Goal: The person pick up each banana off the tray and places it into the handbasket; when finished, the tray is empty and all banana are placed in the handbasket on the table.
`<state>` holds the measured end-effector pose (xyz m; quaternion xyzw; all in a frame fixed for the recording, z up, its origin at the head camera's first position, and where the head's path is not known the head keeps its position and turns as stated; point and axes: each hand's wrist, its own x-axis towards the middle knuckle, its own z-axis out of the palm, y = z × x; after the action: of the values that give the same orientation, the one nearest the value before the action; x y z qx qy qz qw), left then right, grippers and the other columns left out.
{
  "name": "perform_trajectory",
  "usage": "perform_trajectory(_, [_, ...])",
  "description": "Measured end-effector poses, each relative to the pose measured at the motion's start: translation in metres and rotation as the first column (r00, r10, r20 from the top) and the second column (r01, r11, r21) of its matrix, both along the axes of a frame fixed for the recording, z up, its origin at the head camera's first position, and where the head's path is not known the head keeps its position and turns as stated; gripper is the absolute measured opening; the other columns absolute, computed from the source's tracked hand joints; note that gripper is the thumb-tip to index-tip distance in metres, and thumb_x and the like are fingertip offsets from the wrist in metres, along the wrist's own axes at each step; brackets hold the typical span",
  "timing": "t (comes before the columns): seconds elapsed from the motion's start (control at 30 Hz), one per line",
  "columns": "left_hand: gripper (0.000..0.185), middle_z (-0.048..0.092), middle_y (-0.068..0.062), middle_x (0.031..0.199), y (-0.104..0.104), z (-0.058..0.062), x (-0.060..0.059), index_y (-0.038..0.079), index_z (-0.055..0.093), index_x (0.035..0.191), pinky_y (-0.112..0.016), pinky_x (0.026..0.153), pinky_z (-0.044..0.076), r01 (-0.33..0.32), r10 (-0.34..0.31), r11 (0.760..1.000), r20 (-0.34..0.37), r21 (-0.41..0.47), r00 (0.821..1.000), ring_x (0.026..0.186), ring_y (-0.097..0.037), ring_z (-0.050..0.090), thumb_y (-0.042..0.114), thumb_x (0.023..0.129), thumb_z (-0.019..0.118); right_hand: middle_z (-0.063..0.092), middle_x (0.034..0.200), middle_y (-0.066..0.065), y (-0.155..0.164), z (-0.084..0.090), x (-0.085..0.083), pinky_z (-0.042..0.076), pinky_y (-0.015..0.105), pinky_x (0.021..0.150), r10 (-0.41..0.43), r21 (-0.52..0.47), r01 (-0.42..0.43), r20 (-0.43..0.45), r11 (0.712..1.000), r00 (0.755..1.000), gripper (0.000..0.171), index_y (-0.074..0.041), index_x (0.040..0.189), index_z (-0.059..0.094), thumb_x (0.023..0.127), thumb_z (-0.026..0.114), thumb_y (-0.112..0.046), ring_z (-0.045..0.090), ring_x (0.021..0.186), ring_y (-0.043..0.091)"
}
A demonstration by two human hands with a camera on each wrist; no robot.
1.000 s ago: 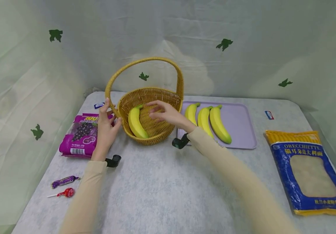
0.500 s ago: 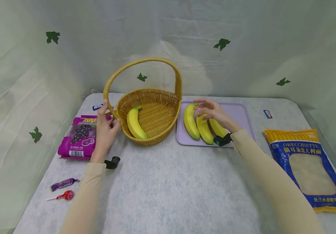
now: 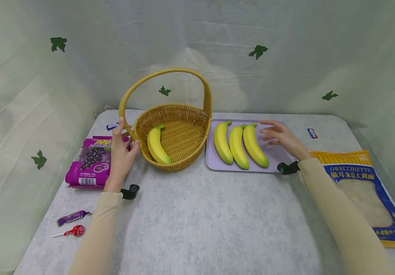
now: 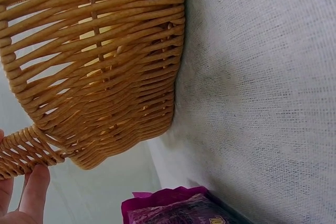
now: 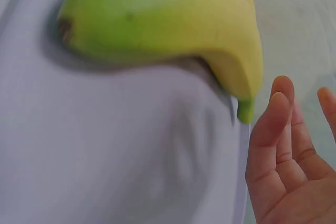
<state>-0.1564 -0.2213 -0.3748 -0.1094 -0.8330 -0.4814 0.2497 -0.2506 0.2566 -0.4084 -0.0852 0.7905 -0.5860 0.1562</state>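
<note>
My left hand (image 3: 121, 162) pinches the base of the tall handle (image 4: 29, 153) on a woven wicker basket (image 3: 188, 133), at the basket's left side. One yellow banana (image 3: 156, 146) lies inside, along the left wall. To the right, a lilac tray (image 3: 280, 154) bears three bananas side by side. Over the tray's right part hovers my right hand (image 3: 283, 139), fingers loosely bent and holding nothing. Closest to it is the rightmost banana (image 3: 254, 147). In the right wrist view, that banana's green stem (image 5: 245, 109) points toward the fingertips, with a gap between them.
A purple grape candy bag (image 3: 88, 164) lies left of the basket, partly behind my left hand. Nearer me are a wrapped candy (image 3: 71, 218) and a red lollipop (image 3: 77, 230). A blue orecchiette bag (image 3: 366, 198) lies at right, partly under my right sleeve.
My right hand has moved right, from over the basket, across the bananas, to the tray's right part. My left hand has stayed on the basket handle.
</note>
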Motion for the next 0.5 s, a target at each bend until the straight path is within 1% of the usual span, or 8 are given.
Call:
perform_trajectory(0.1, [0.077, 0.031, -0.032, 0.132, 0.002, 0.003, 0.002, 0.016, 0.015, 0.148, -0.063, 0.098, 0.038, 0.0, 0.0, 1.0, 0.003, 0.0, 1.0, 0.119, -0.05, 0.043, -0.016, 0.088, 0.051, 0.045, 0.135, 0.022, 0.006, -0.001, 0.001, 0.052, 0.038, 0.089, -0.007, 0.009, 0.007, 0.024, 1.0, 1.0, 0.054, -0.009, 0.145, 0.035, 0.098, 0.053, -0.028, 0.052, 0.11, 0.039])
perform_trajectory(0.23, [0.077, 0.031, -0.032, 0.132, 0.002, 0.003, 0.002, 0.015, 0.014, 0.148, -0.063, 0.098, 0.038, -0.001, 0.001, 1.0, 0.007, -0.001, 1.0, 0.119, -0.049, 0.043, -0.016, 0.088, 0.052, 0.044, 0.138, 0.024, 0.012, -0.003, 0.001, 0.052, 0.035, 0.089, 0.002, 0.04, -0.004, 0.049, 0.999, 0.999, 0.057, -0.009, 0.147, 0.032, 0.098, 0.054, -0.027, 0.052, 0.11, 0.038])
perform_trajectory(0.37, [0.076, 0.03, -0.033, 0.133, 0.002, 0.002, 0.002, 0.014, 0.014, 0.148, -0.062, 0.098, 0.038, 0.001, -0.001, 1.0, 0.006, -0.001, 1.0, 0.119, -0.049, 0.044, -0.016, 0.088, 0.051, 0.042, 0.14, 0.024, 0.014, -0.004, 0.002, 0.052, 0.036, 0.091, 0.056, 0.092, -0.063, 0.071, 0.994, 0.996, 0.061, -0.01, 0.15, 0.027, 0.097, 0.055, -0.021, 0.052, 0.111, 0.035])
perform_trajectory(0.47, [0.077, 0.03, -0.032, 0.133, 0.001, 0.0, 0.0, 0.015, 0.014, 0.148, -0.062, 0.098, 0.038, 0.005, -0.005, 1.0, 0.003, 0.007, 1.0, 0.118, -0.049, 0.044, -0.016, 0.088, 0.051, 0.038, 0.142, 0.024, 0.014, -0.006, 0.003, 0.05, 0.042, 0.094, 0.124, 0.11, -0.133, 0.084, 0.985, 0.989, 0.064, -0.011, 0.151, 0.023, 0.096, 0.055, -0.016, 0.049, 0.116, 0.036])
perform_trajectory(0.5, [0.078, 0.03, -0.032, 0.133, -0.001, -0.002, -0.002, 0.016, 0.014, 0.149, -0.062, 0.098, 0.038, 0.005, -0.005, 1.0, -0.001, 0.009, 1.0, 0.118, -0.05, 0.044, -0.016, 0.088, 0.051, 0.036, 0.144, 0.023, 0.013, -0.007, 0.003, 0.049, 0.044, 0.094, 0.145, 0.115, -0.155, 0.087, 0.981, 0.986, 0.064, -0.012, 0.151, 0.023, 0.096, 0.055, -0.016, 0.047, 0.118, 0.037])
